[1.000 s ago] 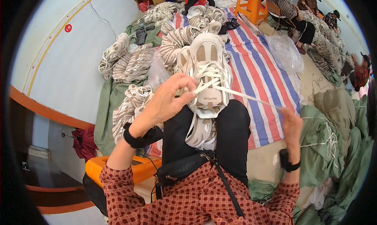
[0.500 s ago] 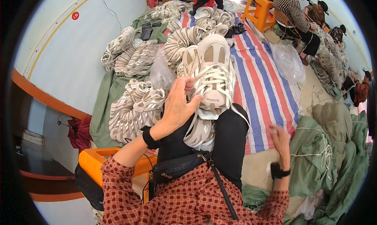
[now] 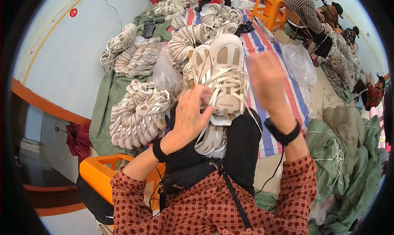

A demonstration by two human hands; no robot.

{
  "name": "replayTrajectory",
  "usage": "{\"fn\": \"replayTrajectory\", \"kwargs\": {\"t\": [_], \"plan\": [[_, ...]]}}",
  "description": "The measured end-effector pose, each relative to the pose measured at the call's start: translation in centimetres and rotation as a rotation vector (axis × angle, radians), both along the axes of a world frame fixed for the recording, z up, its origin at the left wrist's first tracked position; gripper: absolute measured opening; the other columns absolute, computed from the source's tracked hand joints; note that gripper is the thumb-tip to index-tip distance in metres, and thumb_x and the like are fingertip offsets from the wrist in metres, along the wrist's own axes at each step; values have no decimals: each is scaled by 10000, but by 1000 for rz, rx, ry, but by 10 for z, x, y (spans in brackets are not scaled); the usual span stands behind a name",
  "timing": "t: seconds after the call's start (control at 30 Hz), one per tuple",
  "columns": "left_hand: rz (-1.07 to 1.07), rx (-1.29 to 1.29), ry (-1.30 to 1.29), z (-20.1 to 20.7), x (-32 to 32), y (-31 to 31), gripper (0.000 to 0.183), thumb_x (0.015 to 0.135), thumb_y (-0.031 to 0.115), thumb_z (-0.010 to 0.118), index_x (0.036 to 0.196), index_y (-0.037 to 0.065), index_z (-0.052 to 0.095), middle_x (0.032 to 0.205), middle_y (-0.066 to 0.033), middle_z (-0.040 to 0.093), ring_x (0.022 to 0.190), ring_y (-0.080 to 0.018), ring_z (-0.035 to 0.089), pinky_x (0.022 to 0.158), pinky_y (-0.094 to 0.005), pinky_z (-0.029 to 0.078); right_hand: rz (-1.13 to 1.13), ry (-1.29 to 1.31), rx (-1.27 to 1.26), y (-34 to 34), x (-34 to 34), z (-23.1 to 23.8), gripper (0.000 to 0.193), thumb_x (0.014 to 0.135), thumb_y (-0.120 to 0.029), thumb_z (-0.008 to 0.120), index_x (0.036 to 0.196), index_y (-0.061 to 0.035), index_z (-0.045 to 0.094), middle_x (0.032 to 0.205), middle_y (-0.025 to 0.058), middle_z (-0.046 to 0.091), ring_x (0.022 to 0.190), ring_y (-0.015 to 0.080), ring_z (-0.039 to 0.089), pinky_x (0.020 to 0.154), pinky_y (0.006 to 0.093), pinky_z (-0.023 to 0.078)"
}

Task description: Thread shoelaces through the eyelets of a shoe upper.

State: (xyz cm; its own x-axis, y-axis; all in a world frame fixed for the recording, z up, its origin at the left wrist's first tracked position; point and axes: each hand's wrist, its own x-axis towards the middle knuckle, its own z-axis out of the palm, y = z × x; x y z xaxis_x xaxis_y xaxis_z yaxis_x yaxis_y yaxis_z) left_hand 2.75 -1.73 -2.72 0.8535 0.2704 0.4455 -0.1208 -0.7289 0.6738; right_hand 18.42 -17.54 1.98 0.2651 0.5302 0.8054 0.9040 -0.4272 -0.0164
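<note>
A beige and white sneaker stands on my lap, heel end near me, with pale laces criss-crossed over its tongue. My left hand is at the left side of its collar, thumb and fingers pinched on the shoelace. The other lace end trails down the shoe's right side. To the right of the sneaker, my right hand is raised in the air; motion smears its fingers. More sneakers lie against this one on its left, and others show below it between my legs.
Bundled rows of similar sneakers lie at the left. A striped tarp covers the floor. Green sacks are at the right. An orange stool is by my left side. Other people sit at the far right beside a shoe pile.
My right hand has swung up and inward from low on the right to beside the sneaker. My left hand stays by the collar, having shifted slightly right.
</note>
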Motion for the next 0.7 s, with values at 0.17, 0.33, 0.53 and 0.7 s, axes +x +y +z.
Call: {"fn": "replayTrajectory", "kwargs": {"t": [0.17, 0.33, 0.53, 0.7], "plan": [[-94, -37, -70, 2, -11, -10, 327, 709, 1, 689, 1000, 89, 570, 783, -45, 575, 784, -240, 571, 733, -360, 414, 91, 208, 153, -11, -1, 7, 268, 730, -8, 616, 997, -31, 620, 938, 116, 601, 873, 261, 604, 694, 355, 499], [-180, -42, -17, 15, -17, -20, 293, 696, -48, 689, 962, 50, 614, 831, -67, 603, 793, -245, 593, 762, -346, 460, 80, 76, -236, 22, -16, -16, 245, 788, 15, 584, 1024, -47, 608, 948, 119, 573, 835, 294, 595, 712, 384, 500], [-302, 145, -205, 34, -28, -29, 279, 684, -65, 666, 934, 52, 625, 952, -88, 651, 891, -271, 617, 801, -365, 480, -148, 160, 145, -20, 24, 1, 169, 763, -32, 598, 931, -49, 599, 861, 107, 560, 737, 282, 597, 624, 375, 494], [-255, 200, -330, 30, -23, -23, 291, 669, -47, 640, 938, 60, 613, 971, -100, 633, 930, -275, 609, 801, -385, 474, -294, 510, 235, -101, 58, -60, 141, 793, -30, 560, 924, -35, 614, 877, 65, 593, 713, 195, 591, 632, 319, 498]]}}
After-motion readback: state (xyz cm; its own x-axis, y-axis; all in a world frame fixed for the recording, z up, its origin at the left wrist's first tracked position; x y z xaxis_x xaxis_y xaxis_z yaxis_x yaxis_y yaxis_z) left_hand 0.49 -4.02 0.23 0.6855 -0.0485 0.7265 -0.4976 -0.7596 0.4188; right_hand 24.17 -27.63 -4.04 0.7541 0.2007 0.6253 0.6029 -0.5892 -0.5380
